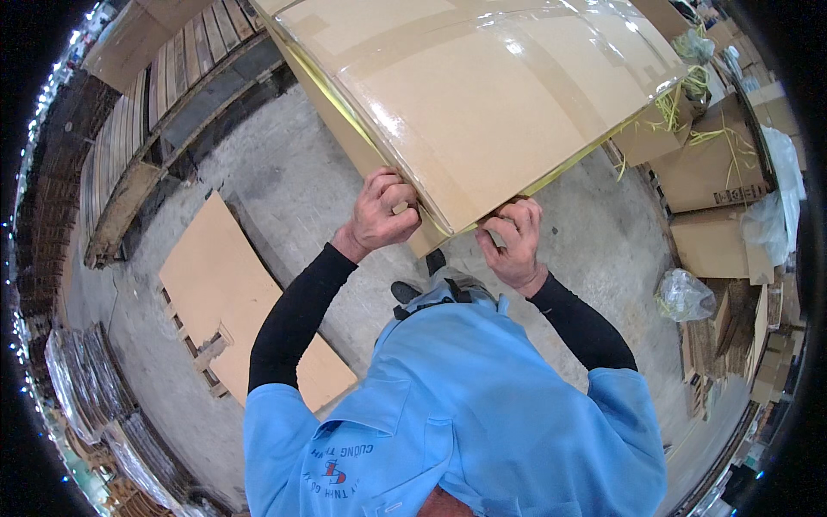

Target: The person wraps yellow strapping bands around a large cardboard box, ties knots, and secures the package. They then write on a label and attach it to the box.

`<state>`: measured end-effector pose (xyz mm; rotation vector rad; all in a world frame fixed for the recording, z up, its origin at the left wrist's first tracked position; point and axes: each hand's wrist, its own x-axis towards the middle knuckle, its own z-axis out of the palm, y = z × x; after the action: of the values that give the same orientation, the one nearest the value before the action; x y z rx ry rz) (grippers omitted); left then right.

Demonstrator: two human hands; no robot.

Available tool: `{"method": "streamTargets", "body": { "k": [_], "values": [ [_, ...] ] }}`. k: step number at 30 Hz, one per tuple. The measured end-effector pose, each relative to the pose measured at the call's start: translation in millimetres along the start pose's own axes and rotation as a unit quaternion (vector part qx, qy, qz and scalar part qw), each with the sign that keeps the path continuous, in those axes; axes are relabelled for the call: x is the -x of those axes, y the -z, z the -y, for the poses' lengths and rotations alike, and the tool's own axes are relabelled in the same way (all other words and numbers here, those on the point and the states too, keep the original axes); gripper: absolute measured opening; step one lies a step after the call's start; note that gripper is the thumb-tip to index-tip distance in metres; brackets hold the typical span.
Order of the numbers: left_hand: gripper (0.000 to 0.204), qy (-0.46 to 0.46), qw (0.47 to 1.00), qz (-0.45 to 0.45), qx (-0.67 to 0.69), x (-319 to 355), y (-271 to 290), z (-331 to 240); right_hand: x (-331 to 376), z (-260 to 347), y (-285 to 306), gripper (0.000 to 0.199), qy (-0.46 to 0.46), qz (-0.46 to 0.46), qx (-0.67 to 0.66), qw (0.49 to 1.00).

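A large tan cardboard box (pixel 465 112) stands in front of me, its top crossed by shiny clear tape and one corner pointing toward me. A yellow-green strip (pixel 336 96) runs along the sides just under the top's rim. My left hand (pixel 384 212) is closed at the rim left of that corner, fingers curled in. To the right of the corner, my right hand (pixel 514 244) pinches the other rim between thumb and fingers. Whether the fingertips also catch the strip is hidden.
A flat cardboard sheet (pixel 228 293) lies on a pallet on the concrete floor to the left. Wooden pallets (pixel 164 112) are at the upper left. Plastic-wrapped stacks (pixel 95 388) stand at lower left. On the right are cartons (pixel 711 159), loose yellow straps (pixel 719 138) and a clear plastic bag (pixel 685 295).
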<state>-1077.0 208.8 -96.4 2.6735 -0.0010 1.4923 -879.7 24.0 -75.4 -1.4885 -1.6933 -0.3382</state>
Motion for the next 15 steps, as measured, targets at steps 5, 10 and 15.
{"method": "streamTargets", "body": {
  "k": [5, 10, 15],
  "values": [
    [0.024, -0.024, 1.000, -0.010, 0.011, 1, -2, 3, -2, -9, -1, 0.026, 0.017, 0.000, -0.012, 1.000],
    [0.025, -0.002, 0.999, -0.010, 0.052, 2, -1, 6, -7, -17, 2, 0.027, 0.016, 0.010, -0.042, 0.999],
    [0.022, -0.038, 0.998, -0.006, 0.054, 1, 3, 16, -17, -16, 9, 0.027, 0.018, 0.053, -0.057, 0.997]
  ]
}}
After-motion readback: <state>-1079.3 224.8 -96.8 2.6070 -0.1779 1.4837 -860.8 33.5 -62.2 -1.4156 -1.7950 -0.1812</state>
